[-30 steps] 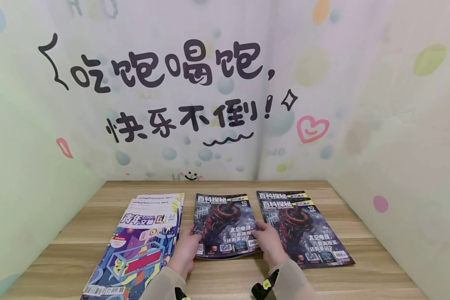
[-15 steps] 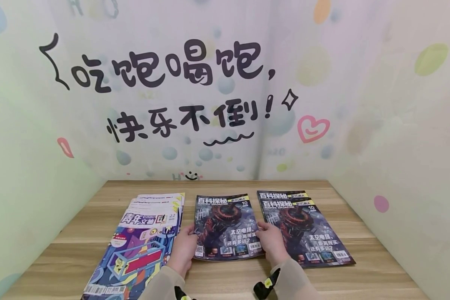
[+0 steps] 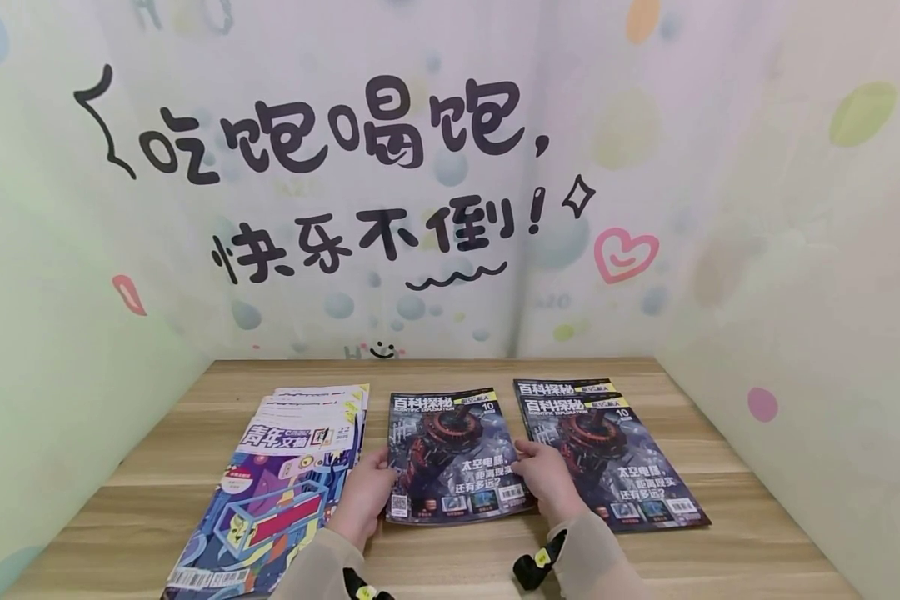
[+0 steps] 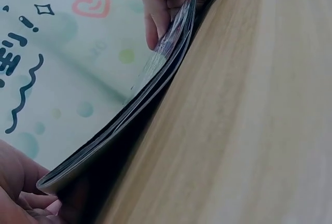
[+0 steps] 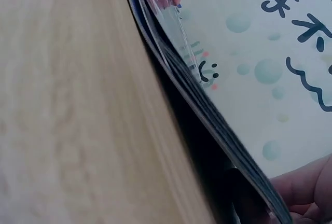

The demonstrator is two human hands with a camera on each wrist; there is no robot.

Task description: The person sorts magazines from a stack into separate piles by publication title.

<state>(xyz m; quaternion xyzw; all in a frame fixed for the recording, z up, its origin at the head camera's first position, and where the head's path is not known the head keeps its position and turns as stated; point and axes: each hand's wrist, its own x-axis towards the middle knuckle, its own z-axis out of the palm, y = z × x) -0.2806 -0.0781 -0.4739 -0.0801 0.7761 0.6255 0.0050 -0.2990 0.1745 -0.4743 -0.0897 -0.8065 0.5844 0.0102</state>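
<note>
Between my two hands is a dark magazine (image 3: 453,458) with a red ring-shaped machine on its cover and a 10 at the upper right. My left hand (image 3: 366,496) grips its left side edge, and my right hand (image 3: 547,479) grips the right one, thumbs on top. In the left wrist view, the near edge of the magazine (image 4: 127,112) shows layered pages and a dark gap beneath it at the left-hand end. The right wrist view shows a similar gap under the magazine (image 5: 207,117) beside the right hand (image 5: 306,187). The fingers underneath are partly hidden.
Left on the wooden table (image 3: 450,567) lies a fanned stack of purple-and-white magazines (image 3: 270,492). On the right, magazines with the same dark cover (image 3: 615,467) overlap, close to my right hand. A printed curtain wall (image 3: 450,317) stands behind the table.
The magazine has come slightly toward me, both hands keeping their grip on its sides. More of its lower left corner shows now. The piles on either side stay put.
</note>
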